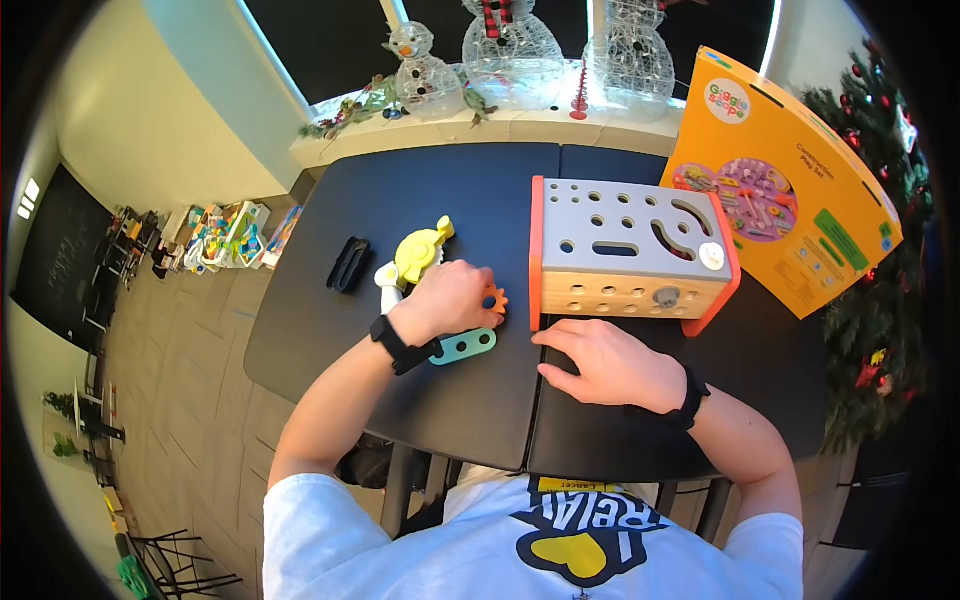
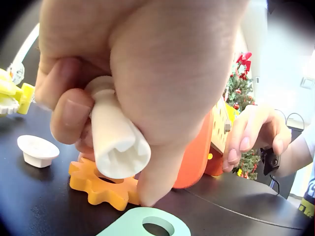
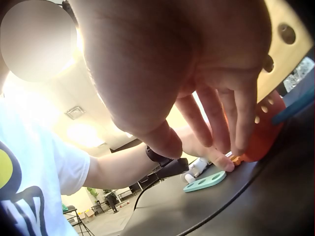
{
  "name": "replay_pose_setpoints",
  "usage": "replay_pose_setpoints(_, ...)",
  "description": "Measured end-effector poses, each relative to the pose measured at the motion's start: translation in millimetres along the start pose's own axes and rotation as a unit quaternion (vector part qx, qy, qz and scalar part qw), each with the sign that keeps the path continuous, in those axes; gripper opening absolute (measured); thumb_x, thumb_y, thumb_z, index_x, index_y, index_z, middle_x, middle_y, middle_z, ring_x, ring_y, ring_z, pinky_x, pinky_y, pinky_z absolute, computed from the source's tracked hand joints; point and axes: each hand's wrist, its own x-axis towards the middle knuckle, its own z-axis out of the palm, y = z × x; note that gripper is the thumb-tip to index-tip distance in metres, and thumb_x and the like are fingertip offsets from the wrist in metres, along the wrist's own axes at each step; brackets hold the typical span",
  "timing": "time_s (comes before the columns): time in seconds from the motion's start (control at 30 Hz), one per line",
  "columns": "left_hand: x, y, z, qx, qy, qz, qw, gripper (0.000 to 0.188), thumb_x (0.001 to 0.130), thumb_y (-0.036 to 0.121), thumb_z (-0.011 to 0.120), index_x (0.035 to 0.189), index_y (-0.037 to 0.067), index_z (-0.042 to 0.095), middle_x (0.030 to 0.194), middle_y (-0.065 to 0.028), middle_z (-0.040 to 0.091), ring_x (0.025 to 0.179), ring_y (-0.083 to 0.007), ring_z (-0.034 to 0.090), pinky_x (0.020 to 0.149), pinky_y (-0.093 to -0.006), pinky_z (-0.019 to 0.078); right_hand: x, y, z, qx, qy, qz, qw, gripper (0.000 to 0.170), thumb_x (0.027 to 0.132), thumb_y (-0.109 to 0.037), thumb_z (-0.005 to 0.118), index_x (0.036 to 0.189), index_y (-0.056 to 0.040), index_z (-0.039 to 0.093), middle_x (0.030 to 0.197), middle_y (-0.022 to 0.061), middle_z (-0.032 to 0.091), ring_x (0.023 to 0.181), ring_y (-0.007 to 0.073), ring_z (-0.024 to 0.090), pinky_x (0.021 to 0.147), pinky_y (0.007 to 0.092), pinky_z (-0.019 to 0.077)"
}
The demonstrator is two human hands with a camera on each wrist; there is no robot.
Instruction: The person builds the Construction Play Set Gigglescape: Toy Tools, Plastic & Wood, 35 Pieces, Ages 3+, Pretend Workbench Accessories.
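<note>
My left hand (image 1: 445, 298) is over the table with its fingers curled round a white tube (image 2: 115, 137) that has a notched, hollow end. Its thumb and a fingertip pinch an orange toy gear (image 2: 101, 184) low over the tabletop. A teal strip with holes (image 1: 467, 346) lies just below that hand. Beyond the fingers are a yellow toy piece (image 1: 420, 253) and a small white oval-topped piece (image 2: 38, 150). My right hand (image 1: 620, 362) holds nothing; its fingers are loosely spread at the near left corner of a wooden toolbox toy (image 1: 630, 230) with a grey perforated top and red ends.
A yellow-orange product box (image 1: 790, 180) leans behind the toy at the right. Left of the yellow piece, a black case-like object (image 1: 348, 265) lies on the dark table (image 1: 320, 340), which has a seam down its middle. Wire snowmen (image 1: 512, 55) line the sill.
</note>
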Motion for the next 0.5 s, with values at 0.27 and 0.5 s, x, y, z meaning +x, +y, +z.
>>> replay_pose_setpoints(0.27, -46.0, 65.8, -71.7, -0.135, 0.169, 0.073, 0.974, 0.048, 0.068, 0.033, 0.091, 0.104, 0.006, 0.074, 0.066, -0.0050, 0.057, 0.060, -0.0194, 0.062, 0.059, -0.0345, 0.0499, 2.8, -18.8, -13.9, 0.245, 0.044, 0.083, 0.965, 0.043, 0.104, -0.029, 0.067, 0.126, 0.0075, 0.062, 0.106, 0.0235, 0.077, 0.096, 0.0329, 0.078, 0.088, 0.0397, 0.0600)
replay_pose_setpoints(0.5, -45.5, 90.1, -54.2, -0.147, 0.171, 0.140, 0.964, 0.061, 0.079, 0.027, 0.086, 0.128, 0.005, 0.057, 0.077, -0.0078, 0.065, 0.066, -0.0282, 0.068, 0.059, -0.0380, 0.0520, -2.3, -24.3, -19.6, 0.332, 0.080, 0.088, 0.936, 0.026, 0.107, -0.019, 0.061, 0.117, 0.0057, 0.062, 0.102, 0.0182, 0.078, 0.099, 0.0233, 0.078, 0.082, 0.0334, 0.0607)
